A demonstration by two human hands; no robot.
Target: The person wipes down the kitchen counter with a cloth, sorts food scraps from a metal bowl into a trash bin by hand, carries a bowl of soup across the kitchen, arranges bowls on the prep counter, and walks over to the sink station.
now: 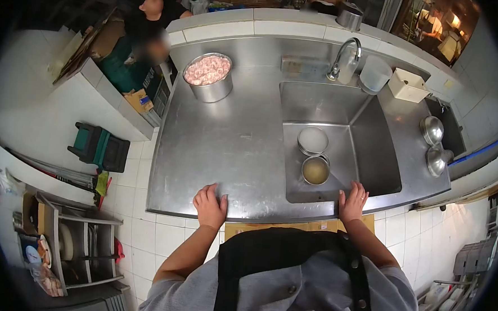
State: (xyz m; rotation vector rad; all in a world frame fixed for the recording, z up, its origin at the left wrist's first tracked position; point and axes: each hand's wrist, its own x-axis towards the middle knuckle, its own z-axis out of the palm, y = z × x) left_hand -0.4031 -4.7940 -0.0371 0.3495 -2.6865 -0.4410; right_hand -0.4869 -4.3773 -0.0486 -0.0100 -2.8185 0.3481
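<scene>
My left hand rests flat on the front edge of the steel counter, fingers stretched out and nothing in them. On the front rim of the sink lies my right hand, also holding nothing, fingers extended. Inside the sink, near my right hand, stand a bowl of yellowish liquid and, just behind it, a round bowl with whitish contents. A round metal pot filled with pink raw meat pieces stands at the counter's back left, away from both hands.
A curved faucet rises behind the sink, beside a clear plastic container and a cream box. Metal bowls lie at the right. Another person is beyond the counter's left end. A green-and-black bin stands on the floor.
</scene>
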